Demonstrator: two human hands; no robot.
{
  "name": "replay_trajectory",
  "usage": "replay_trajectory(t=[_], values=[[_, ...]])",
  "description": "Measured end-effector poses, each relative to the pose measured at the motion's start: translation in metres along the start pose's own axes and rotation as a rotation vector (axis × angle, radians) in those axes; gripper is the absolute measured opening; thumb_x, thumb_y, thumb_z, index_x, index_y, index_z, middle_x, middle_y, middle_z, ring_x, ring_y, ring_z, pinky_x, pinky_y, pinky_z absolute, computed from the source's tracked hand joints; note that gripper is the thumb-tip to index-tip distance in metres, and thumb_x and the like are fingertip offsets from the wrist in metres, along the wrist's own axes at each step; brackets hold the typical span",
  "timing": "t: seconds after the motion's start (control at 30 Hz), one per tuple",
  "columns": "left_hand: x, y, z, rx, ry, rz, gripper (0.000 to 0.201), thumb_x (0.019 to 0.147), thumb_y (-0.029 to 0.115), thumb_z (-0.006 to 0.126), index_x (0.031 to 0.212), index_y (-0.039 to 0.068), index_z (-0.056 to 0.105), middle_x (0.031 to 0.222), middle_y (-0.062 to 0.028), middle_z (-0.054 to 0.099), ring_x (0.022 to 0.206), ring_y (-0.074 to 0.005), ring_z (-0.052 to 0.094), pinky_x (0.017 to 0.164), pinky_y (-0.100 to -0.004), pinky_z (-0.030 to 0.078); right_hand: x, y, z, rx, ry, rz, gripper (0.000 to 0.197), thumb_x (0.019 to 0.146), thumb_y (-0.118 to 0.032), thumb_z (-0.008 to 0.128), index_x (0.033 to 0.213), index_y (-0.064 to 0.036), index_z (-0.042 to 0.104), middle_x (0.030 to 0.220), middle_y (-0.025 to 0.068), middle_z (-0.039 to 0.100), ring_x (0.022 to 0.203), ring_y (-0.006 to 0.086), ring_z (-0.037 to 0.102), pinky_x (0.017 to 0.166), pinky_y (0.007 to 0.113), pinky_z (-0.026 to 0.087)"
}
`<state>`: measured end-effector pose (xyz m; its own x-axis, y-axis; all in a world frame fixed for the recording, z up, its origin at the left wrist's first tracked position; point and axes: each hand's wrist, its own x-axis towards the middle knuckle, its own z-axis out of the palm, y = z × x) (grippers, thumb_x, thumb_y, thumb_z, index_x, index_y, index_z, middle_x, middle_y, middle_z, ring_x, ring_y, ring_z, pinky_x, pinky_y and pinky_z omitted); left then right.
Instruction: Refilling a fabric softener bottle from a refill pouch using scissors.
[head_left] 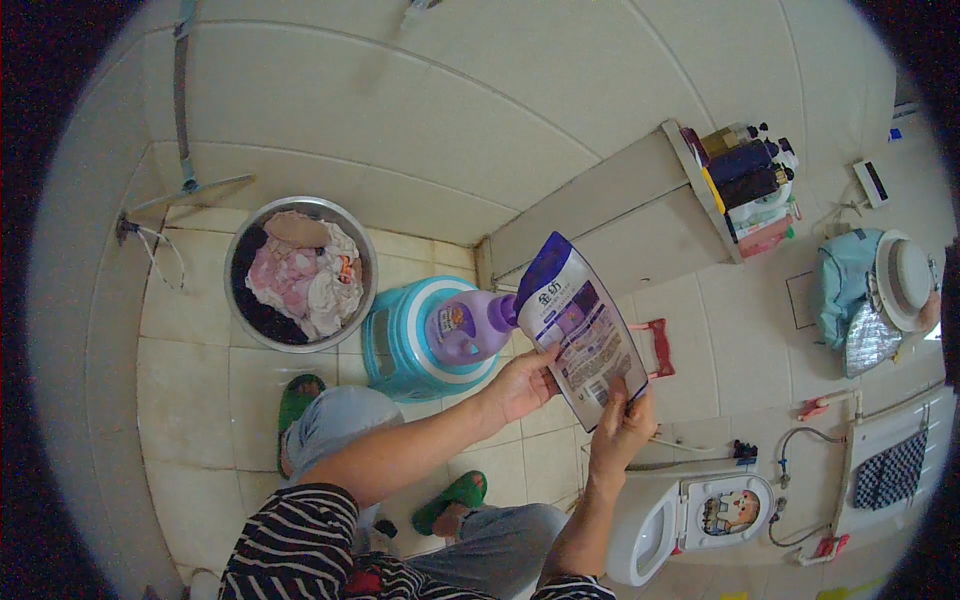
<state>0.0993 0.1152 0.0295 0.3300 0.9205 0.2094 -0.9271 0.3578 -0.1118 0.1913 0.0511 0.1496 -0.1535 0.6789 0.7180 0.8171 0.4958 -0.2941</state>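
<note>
1. Purple-and-white plastic pouch [590, 335]: was held up in front of the wearer, printed face toward the camera, just beside the purple bottle [468, 332]. The pouch's blue-purple end overlapped the bottle's cap [503, 312] in view; contact could not be told.
2. Hands: both grasped the pouch. The left hand [522, 385] pinched its left edge, thumb on the face; the right hand [620, 430] gripped the lower end, thumb in front and fingers behind.
3. Handling, judged: the film looked thin, smooth and glossy, bent slightly along its length. It probably flexed easily, was light if nearly empty and sagged if full; fill level could not be read. Wet fingers would likely have slipped on it.
4. Best hold, judged: 1 hand at the side edge and 1 at the far end, as seen, with little squeeze on the middle.
5. Bottle: stood on a turquoise plastic stool [385, 350]; it appeared rigid, with a moulded handle as the likely grip.
6. Surroundings: a metal basin [366, 255] of clothes [325, 280] sat on the tiled floor [185, 400] beside the stool. 2 green slippers [455, 500] were on the wearer's feet. A toilet [640, 530] stood beyond the right forearm.
7. Obstructions: the pouch hid part of the cap; the stool and basin crowded the space beside the left knee. Behind the pouch, a red plastic object [660, 345] was partly covered.
</note>
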Motion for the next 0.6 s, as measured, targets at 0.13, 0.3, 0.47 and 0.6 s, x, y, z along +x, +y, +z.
replay_trajectory(t=[0.13,0.3,0.47,0.6], values=[[0.0026,0.0022,-0.0004,-0.032,0.027,0.013,0.025,0.084,0.016,0.058,0.106,0.005,0.053,0.102,-0.0068,0.059,0.097,-0.0192,0.056,0.089,-0.0369,0.044,-0.0002,-0.0022,0.0002,0.008,0.003,-0.014,0.011,0.086,-0.006,0.051,0.091,0.0026,0.055,0.070,0.0044,0.055,0.060,0.0088,0.044,0.054,0.024,0.039],[0.0076,0.0057,-0.0032,-0.064,-0.008,0.033,0.025,0.084,0.018,0.058,0.105,0.004,0.053,0.102,-0.0071,0.059,0.096,-0.0193,0.056,0.088,-0.0354,0.045,-0.0019,-0.0026,-0.0008,-0.055,-0.003,-0.006,0.011,0.084,-0.003,0.052,0.092,0.0028,0.056,0.070,0.0074,0.058,0.060,0.0091,0.048,0.055,0.025,0.041],[0.0101,0.0070,-0.0026,-0.077,0.037,0.031,0.025,0.084,0.018,0.059,0.105,0.005,0.054,0.103,-0.0071,0.059,0.096,-0.0190,0.056,0.087,-0.0334,0.045,-0.0005,-0.0055,-0.0022,-0.018,-0.003,-0.011,0.010,0.084,-0.002,0.052,0.091,0.0031,0.056,0.068,0.0069,0.057,0.058,0.0086,0.046,0.053,0.024,0.040],[0.0097,0.0072,-0.0008,-0.099,0.051,0.035,0.025,0.084,0.018,0.059,0.105,0.005,0.054,0.103,-0.0072,0.059,0.097,-0.0191,0.056,0.088,-0.0330,0.045,0.0004,-0.0049,-0.0039,-0.036,0.002,-0.007,0.009,0.083,-0.002,0.051,0.089,0.0030,0.057,0.063,0.0055,0.055,0.056,0.0080,0.044,0.051,0.024,0.039]])
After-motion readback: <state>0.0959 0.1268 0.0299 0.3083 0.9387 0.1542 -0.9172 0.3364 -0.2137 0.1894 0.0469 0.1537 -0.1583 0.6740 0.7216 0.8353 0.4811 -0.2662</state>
